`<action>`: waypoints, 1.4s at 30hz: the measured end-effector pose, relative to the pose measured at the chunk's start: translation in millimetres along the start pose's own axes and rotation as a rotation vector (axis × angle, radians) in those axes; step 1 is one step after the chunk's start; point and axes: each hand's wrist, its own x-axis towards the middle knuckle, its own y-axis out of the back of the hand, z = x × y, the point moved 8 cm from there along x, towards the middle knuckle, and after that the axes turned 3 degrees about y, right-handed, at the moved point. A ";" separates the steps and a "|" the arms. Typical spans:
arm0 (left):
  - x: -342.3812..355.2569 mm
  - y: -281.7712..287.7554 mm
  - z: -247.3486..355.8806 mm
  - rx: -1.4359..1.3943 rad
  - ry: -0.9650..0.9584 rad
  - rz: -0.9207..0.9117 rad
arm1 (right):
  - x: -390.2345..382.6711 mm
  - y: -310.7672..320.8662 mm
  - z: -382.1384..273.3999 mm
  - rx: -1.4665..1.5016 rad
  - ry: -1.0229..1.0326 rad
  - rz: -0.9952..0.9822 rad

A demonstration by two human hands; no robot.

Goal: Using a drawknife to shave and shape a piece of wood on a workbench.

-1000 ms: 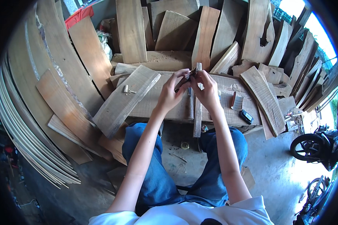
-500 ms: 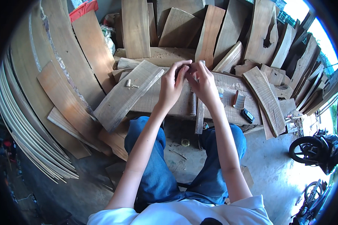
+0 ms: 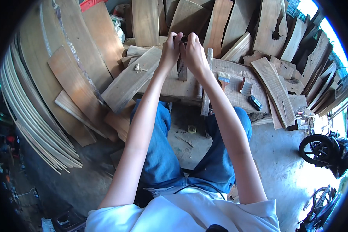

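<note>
Both arms stretch forward over a wooden bench [image 3: 236, 71]. My left hand [image 3: 169, 53] and my right hand [image 3: 194, 57] are close together, fingers curled in. A small dark thing shows between the fingertips, mostly hidden, and its kind cannot be made out. Just below the hands a short wooden block [image 3: 182, 72] is visible; whether they touch it I cannot tell. A narrow wooden strip [image 3: 206, 101] lies across the bench beside my right wrist. Right of my right forearm lie a flat paintbrush [image 3: 223, 78], a curled sandpaper-like piece [image 3: 246, 88] and a small black device [image 3: 255, 102].
A grey plank [image 3: 129, 83] with small wood bits [image 3: 139, 68] slants over the bench's left. Another rough board [image 3: 273, 92] lies at the right. Tall boards [image 3: 145, 23] lean behind, and bent strips [image 3: 38, 120] stand left. A motorcycle wheel [image 3: 314, 149] is at the right.
Both hands have moved farther forward, away from my body, and remain close together. The wooden block now shows below them, and the paintbrush has come into fuller view. My view has shifted slightly.
</note>
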 end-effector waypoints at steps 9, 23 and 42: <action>8.9 -12.2 0.6 0.000 0.018 -0.086 | -3.0 8.3 6.7 0.042 0.049 0.114; 10.5 -10.5 -9.2 -0.211 -0.072 -0.225 | -0.2 8.5 7.7 0.001 0.034 0.136; -73.7 -11.6 -12.8 -1.605 0.446 -0.525 | -56.5 60.0 74.9 0.365 -0.114 0.413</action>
